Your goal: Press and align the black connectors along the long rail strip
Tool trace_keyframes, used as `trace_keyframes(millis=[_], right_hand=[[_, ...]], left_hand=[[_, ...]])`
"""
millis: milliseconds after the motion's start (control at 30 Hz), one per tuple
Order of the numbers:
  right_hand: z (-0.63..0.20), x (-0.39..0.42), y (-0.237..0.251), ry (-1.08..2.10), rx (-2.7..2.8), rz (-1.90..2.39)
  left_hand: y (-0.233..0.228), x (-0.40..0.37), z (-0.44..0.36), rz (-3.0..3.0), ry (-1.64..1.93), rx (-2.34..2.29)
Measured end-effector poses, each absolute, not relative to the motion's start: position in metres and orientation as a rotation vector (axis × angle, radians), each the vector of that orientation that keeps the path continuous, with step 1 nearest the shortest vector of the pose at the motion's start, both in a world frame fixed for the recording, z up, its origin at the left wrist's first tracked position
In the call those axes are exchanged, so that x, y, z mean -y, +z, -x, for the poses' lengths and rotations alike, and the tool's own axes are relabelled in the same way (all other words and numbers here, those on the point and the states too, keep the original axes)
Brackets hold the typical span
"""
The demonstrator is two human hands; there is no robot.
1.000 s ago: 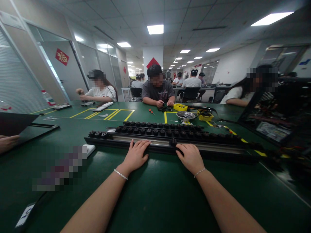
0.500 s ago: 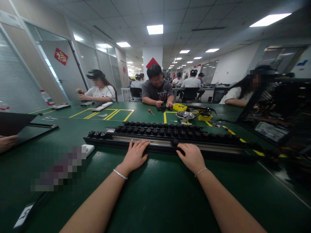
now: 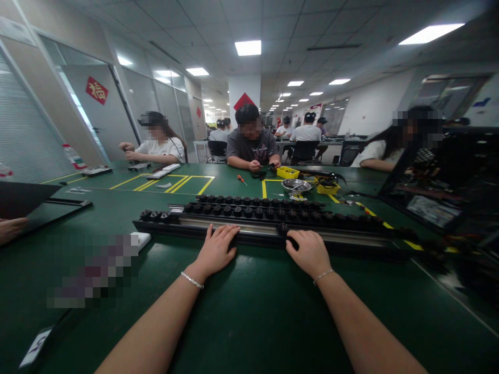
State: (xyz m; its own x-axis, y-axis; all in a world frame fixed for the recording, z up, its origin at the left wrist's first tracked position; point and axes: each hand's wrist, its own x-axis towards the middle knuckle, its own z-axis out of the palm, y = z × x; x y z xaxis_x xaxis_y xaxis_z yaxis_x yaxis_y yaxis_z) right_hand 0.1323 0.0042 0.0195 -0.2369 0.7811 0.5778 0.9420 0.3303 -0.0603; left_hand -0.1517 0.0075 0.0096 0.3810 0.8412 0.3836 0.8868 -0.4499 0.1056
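Observation:
A long black track (image 3: 249, 240) with a silvery channel lies across the table in front of me. My left hand (image 3: 217, 246) rests on its near edge, fingers stretched out flat and holding nothing. One small round black module (image 3: 283, 228), which looks like a track socket, sits in the channel. My right hand (image 3: 310, 252) has its fingers curled against the right side of this module; its fingertips are partly hidden. Several similar modules (image 3: 156, 215) stand at the track's left end. Behind it, further rows of round black modules (image 3: 237, 211) run along parallel tracks.
Beyond the tracks are a metal bowl (image 3: 296, 185), yellow bins (image 3: 287, 172) and an orange screwdriver (image 3: 240, 178). A white-ended, blurred-out item (image 3: 142, 240) lies left. Co-workers sit around the green table (image 3: 249, 322); another person's hand (image 3: 13, 228) shows at far left.
My right hand and the small round module have shifted slightly to the right along the track. My left hand stays in place.

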Motion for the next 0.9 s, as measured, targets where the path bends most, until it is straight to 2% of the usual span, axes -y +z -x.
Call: trace_keyframes(millis=[700,900], right_hand=[[-0.1379,-0.0050,0.0205,-0.460,2.015,1.551],[-0.1414,-0.0069,0.0166,-0.392,1.924,1.518]], left_hand=[[0.0101,-0.0067,0.1513,2.507,-0.582,1.576],[0.0093,-0.0074,0.1510,2.506,-0.585,1.581]])
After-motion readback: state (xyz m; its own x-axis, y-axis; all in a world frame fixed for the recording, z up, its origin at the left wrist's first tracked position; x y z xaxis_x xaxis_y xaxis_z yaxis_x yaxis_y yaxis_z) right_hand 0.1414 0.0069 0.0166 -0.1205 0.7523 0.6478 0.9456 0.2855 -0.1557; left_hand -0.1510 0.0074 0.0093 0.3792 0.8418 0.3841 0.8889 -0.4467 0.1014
